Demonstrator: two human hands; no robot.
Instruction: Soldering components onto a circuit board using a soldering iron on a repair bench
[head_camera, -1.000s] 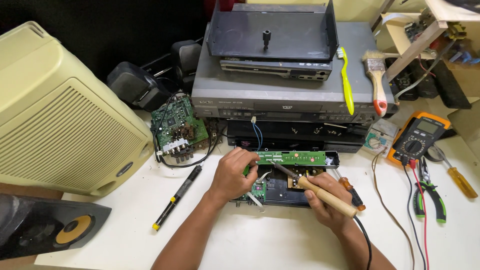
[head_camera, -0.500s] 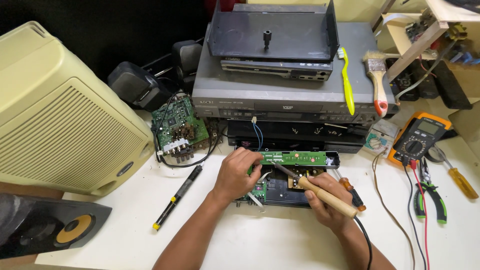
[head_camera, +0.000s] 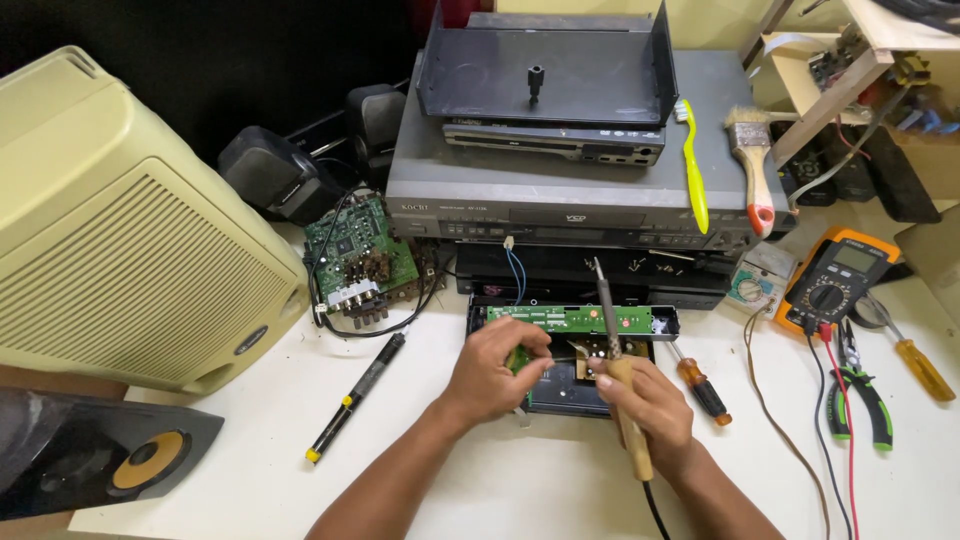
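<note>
Low and centre in the frame, right hand wrapped round the pale wooden handle of a soldering iron, fingers clamped on the grip, probably to keep the hot metal end well away from skin; long axis near upright in the picture, leaning a little left, cord trailing off the bottom edge, slim metal tip pointing up and away, over the narrow green circuit board strip. Just left of it, left hand pressed onto the small black open chassis, fingers curled together around a small green part, apparently steadying it for the tip; exactly what is pinched cannot be told. Strip itself lying left to right across the far edge of that chassis, at frame centre, on the white worktop. Left of the hands, a black pen-shaped tool with yellow tip, lying diagonally. Right of the hands, an orange-handled screwdriver, then green-handled pliers, all within easy reach. Further back at right, an orange multimeter with red and black leads; at left, a loose green square circuit board beside a large cream ribbed plastic housing. Farthest, a stack of grey and black disc players, with a yellow-green toothbrush and a wooden paintbrush resting on top.
</note>
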